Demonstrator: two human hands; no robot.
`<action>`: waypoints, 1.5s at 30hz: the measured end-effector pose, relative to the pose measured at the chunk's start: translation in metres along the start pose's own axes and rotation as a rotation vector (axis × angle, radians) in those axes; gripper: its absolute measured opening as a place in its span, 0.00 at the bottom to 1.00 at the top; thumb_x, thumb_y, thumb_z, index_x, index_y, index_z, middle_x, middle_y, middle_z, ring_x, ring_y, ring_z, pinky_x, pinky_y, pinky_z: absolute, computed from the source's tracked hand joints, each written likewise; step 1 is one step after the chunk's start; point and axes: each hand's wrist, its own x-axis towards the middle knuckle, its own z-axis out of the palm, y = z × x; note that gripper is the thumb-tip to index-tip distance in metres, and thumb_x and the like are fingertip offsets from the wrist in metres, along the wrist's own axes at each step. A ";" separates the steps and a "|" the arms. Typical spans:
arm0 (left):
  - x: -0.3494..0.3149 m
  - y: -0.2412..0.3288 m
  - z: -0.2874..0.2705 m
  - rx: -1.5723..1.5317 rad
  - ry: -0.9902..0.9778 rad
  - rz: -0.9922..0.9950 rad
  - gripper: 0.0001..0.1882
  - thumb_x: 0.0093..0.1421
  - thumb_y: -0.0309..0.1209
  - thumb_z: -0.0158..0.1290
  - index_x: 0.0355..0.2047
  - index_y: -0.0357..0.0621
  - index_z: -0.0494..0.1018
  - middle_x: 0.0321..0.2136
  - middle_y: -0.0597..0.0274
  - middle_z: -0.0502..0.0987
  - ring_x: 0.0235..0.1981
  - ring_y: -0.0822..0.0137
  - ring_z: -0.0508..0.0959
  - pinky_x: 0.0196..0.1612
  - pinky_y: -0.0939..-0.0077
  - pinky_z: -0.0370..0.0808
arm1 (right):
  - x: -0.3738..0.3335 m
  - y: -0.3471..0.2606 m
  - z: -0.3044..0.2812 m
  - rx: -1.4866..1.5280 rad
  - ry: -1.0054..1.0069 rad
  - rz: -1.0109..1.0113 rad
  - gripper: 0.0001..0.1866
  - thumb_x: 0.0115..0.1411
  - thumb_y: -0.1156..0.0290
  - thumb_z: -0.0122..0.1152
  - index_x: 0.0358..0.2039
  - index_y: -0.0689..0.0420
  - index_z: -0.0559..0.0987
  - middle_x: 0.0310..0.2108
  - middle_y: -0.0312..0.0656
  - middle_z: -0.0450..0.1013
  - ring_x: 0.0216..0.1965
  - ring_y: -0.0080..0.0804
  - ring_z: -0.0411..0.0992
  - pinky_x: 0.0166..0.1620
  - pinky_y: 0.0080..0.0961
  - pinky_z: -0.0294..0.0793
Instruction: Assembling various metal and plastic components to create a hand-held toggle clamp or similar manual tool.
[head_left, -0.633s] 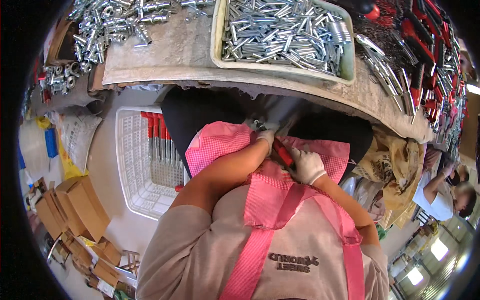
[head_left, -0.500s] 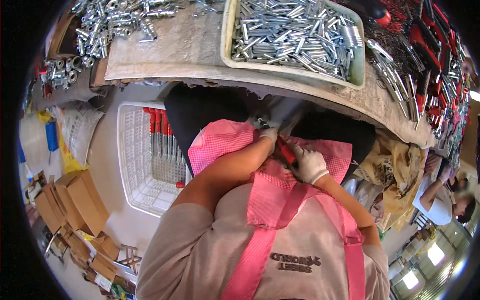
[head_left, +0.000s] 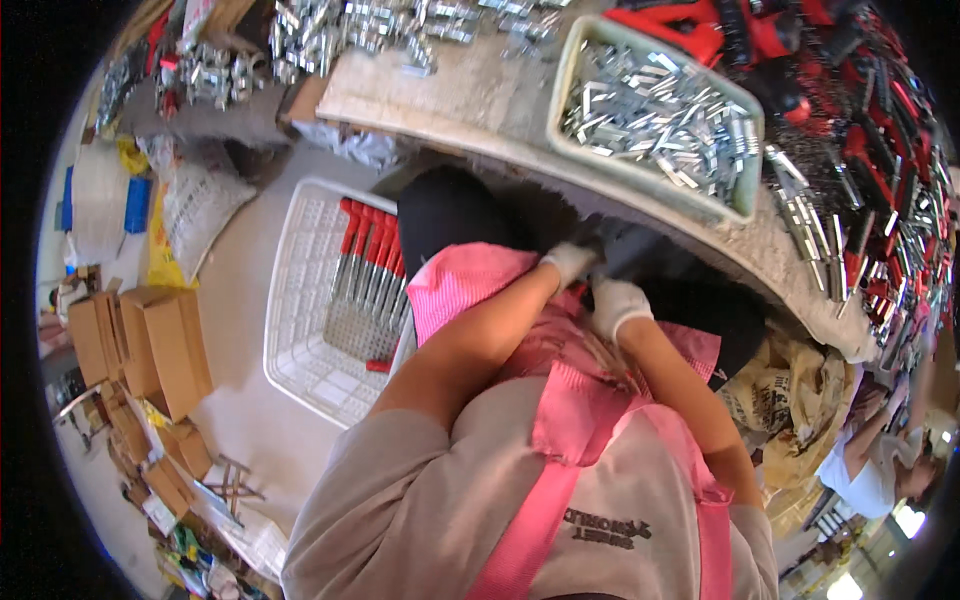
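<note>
Both hands wear white gloves and work close together over my lap, above a pink checked apron (head_left: 470,275). My left hand (head_left: 570,262) is closed round a red-handled tool (head_left: 578,288), of which only a bit of red shows between the hands. My right hand (head_left: 617,303) is closed on the same tool, just nearer to me and to the right. The gloves hide most of the tool, and its far end blurs into the shade below the bench.
A bench (head_left: 430,110) curves in front, bearing a pale tray (head_left: 556,120) of short metal pins, metal fittings (head_left: 340,40) and red-black handles (head_left: 870,160). At left stand a white basket (head_left: 280,330) with several red-handled tools and cardboard boxes (head_left: 165,350). A person (head_left: 860,475) works far right.
My view has turned, so bench and basket sit farther right. My hands have drawn closer together, and the red handle that showed plainly is now mostly covered.
</note>
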 end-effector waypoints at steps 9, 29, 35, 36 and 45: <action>-0.052 0.082 0.038 0.416 0.227 -0.056 0.22 0.60 0.43 0.37 0.34 0.38 0.74 0.35 0.40 0.74 0.40 0.43 0.73 0.44 0.53 0.68 | -0.032 0.014 0.013 0.185 -0.001 0.125 0.15 0.48 0.64 0.56 0.34 0.57 0.79 0.34 0.53 0.75 0.37 0.48 0.75 0.40 0.36 0.74; -0.040 0.057 0.043 0.354 0.413 -0.050 0.21 0.61 0.40 0.36 0.31 0.36 0.74 0.33 0.38 0.74 0.37 0.41 0.73 0.41 0.53 0.69 | -0.014 0.034 0.019 0.117 -0.036 -0.039 0.13 0.47 0.64 0.56 0.30 0.58 0.81 0.31 0.53 0.75 0.35 0.45 0.75 0.37 0.37 0.74; -0.029 0.032 0.053 0.317 0.555 -0.070 0.19 0.60 0.37 0.41 0.33 0.31 0.72 0.34 0.34 0.72 0.38 0.38 0.71 0.40 0.54 0.67 | -0.003 0.038 0.025 0.086 0.009 -0.054 0.12 0.49 0.68 0.53 0.30 0.58 0.81 0.32 0.53 0.76 0.35 0.46 0.76 0.37 0.37 0.75; -0.027 0.032 0.048 0.310 0.538 -0.029 0.19 0.59 0.37 0.41 0.33 0.30 0.72 0.33 0.33 0.72 0.38 0.38 0.71 0.40 0.54 0.67 | -0.001 0.037 0.023 0.088 0.021 -0.065 0.12 0.49 0.68 0.53 0.30 0.59 0.81 0.32 0.53 0.76 0.36 0.45 0.76 0.38 0.37 0.75; -0.023 0.022 0.055 0.494 0.506 -0.061 0.19 0.60 0.40 0.38 0.33 0.38 0.73 0.34 0.37 0.73 0.39 0.40 0.72 0.44 0.52 0.68 | -0.006 0.035 0.035 0.169 0.066 0.018 0.13 0.53 0.70 0.49 0.35 0.57 0.80 0.36 0.52 0.75 0.39 0.45 0.75 0.42 0.38 0.74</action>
